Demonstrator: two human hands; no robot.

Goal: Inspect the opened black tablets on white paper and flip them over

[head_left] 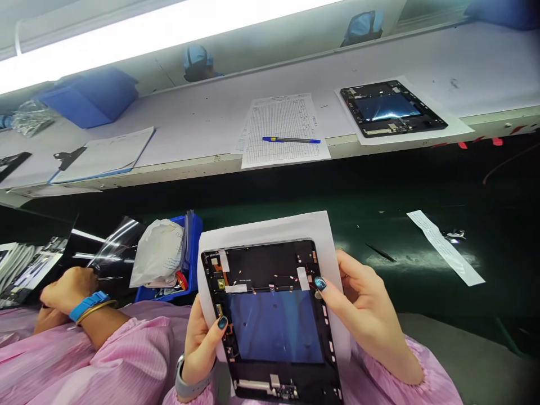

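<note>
Between my two hands is an opened tablet [274, 326], its inside facing up, with a blue panel in the middle and small parts and white tape along the edges. A sheet of white paper [265, 228] lies under it. My left hand [202, 343] grips the left edge, thumb on top, a grey watch on the wrist. On the right edge, my right hand [363, 304] presses its thumb on the frame near a white tape strip, fingers behind the paper. Both thumbs have dark, shiny nails.
A co-worker's hands [70, 289] are close on the left. Beside my left hand stands a blue bin [194, 247] with bags. Tweezers [381, 253] and a white strip [445, 247] lie on the green bench. The shelf holds a pen [291, 140], forms [280, 118] and another opened tablet [390, 107].
</note>
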